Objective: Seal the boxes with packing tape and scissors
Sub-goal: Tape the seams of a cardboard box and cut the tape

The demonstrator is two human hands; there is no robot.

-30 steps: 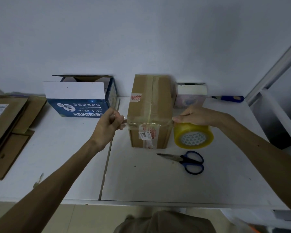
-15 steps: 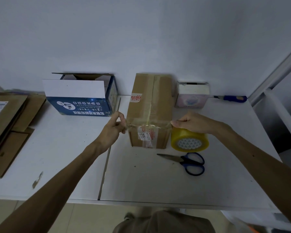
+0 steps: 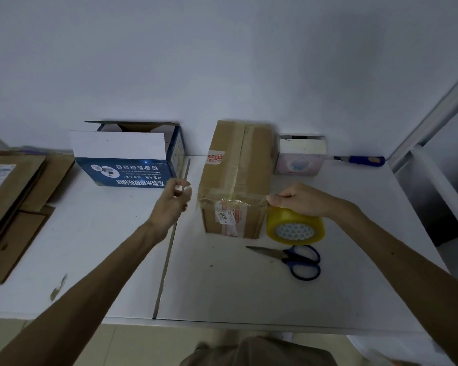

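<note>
A brown cardboard box [image 3: 236, 178] stands in the middle of the white table [image 3: 249, 286], old labels on its front face. A strip of clear tape runs across its near top edge. My right hand [image 3: 302, 199] grips the yellow tape roll [image 3: 295, 225] from above, at the box's right front corner. Just left of the box my left hand [image 3: 173, 200] hovers with loosely curled fingers, apart from the box and holding nothing. Blue-handled scissors [image 3: 288, 256] lie shut on the table in front of the roll.
A blue and white carton [image 3: 127, 157] with open flaps stands at the back left. Against the wall sits a small white and pink box [image 3: 300, 155], with a blue-handled tool [image 3: 365, 161] to its right. Flattened cardboard [image 3: 11, 196] lies at the far left.
My left hand has let go of the tape end at the box's left corner and drawn slightly away. The right hand keeps the roll at the right corner.
</note>
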